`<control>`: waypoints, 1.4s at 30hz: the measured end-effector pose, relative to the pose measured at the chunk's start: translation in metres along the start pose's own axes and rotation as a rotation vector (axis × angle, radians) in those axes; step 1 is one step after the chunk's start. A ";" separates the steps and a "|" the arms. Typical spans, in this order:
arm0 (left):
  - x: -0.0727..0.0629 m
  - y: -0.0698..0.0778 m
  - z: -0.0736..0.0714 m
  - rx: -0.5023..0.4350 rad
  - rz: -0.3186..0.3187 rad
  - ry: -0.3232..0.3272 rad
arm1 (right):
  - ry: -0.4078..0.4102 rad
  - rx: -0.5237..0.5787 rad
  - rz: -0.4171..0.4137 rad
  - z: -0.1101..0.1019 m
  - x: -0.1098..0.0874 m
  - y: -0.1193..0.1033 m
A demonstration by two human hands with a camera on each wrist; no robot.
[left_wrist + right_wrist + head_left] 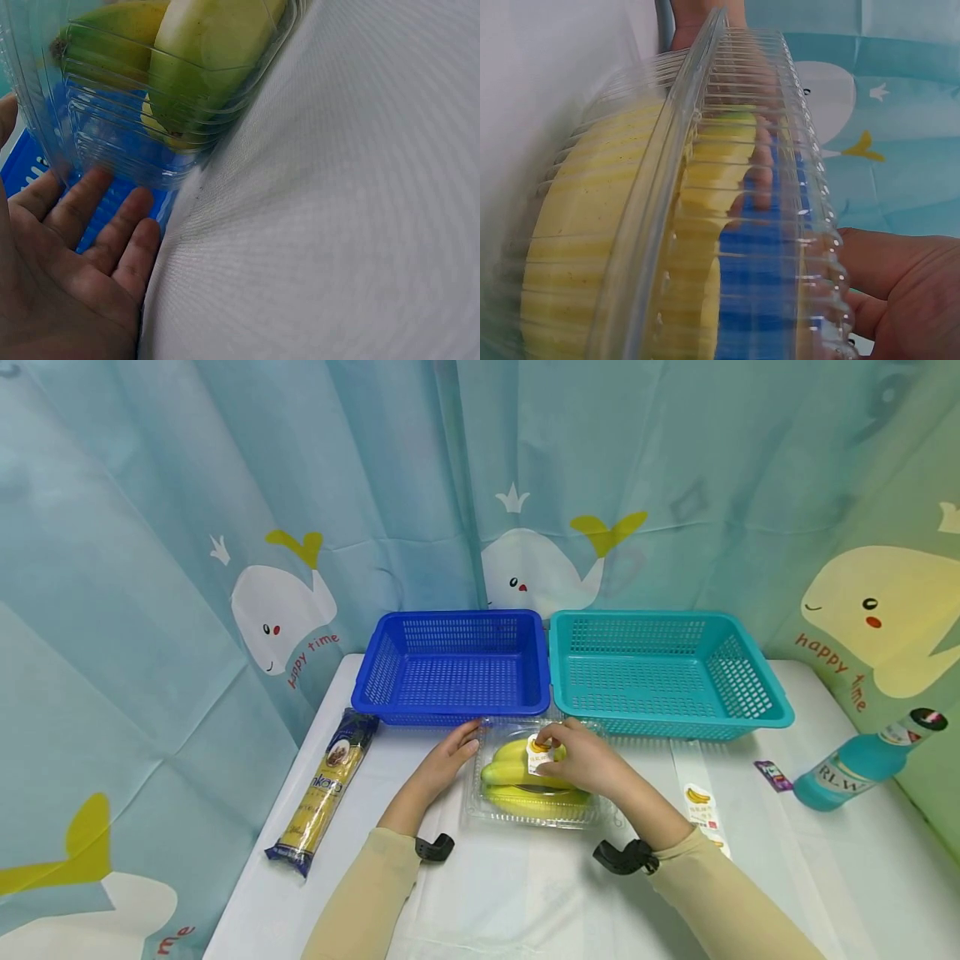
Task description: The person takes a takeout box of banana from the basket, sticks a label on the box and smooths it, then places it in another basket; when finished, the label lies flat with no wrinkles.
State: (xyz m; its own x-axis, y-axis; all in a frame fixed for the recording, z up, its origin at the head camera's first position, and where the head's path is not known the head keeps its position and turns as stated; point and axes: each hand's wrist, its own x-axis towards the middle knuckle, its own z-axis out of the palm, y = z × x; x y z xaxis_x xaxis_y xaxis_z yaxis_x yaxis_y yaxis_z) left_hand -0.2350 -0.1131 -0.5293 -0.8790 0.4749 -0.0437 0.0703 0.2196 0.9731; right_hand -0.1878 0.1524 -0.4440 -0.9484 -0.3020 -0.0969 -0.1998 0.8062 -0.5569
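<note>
A clear plastic clamshell box (480,806) holding bananas (536,797) lies on the white table, its lid down. My right hand (588,760) is over the lid, thumb and index finger at opposite edges of a white banana sticker (537,756). Whether the sticker is fully flat on the lid cannot be told. At the box's left side is my left hand (442,764). In the left wrist view its fingers (124,229) extend loosely against the box's ribbed wall. The right wrist view shows my right thumb (885,259) by the lid's top, fingertips partly hidden.
Behind the box stand a blue basket (450,718) and a teal basket (675,727). A spaghetti pack (326,789) lies to the left. At right are a strip of banana stickers (701,806), a small purple packet (772,775) and a teal bottle (855,768).
</note>
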 end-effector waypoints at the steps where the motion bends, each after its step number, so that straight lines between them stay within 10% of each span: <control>1: 0.000 0.000 0.000 0.001 -0.003 0.003 | 0.002 0.000 -0.001 0.000 0.000 0.000; 9: 0.008 -0.017 -0.003 0.028 0.002 0.005 | 0.000 0.024 -0.003 -0.001 0.000 0.001; 21: -0.013 0.046 -0.008 0.739 0.046 0.133 | 0.010 0.068 -0.064 -0.007 -0.002 0.010; 31: 0.003 0.096 0.020 0.888 0.128 -0.141 | -0.062 0.171 -0.010 -0.012 -0.001 0.015; 42: 0.020 0.114 0.035 1.055 -0.025 -0.282 | -0.141 0.153 -0.042 -0.018 0.005 0.013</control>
State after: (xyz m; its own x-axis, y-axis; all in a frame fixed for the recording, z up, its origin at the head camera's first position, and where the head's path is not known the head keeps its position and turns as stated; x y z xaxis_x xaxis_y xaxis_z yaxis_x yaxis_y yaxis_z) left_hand -0.2283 -0.0481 -0.4272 -0.7556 0.6087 -0.2420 0.5412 0.7883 0.2929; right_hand -0.1991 0.1707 -0.4369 -0.8940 -0.4106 -0.1794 -0.1888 0.7082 -0.6803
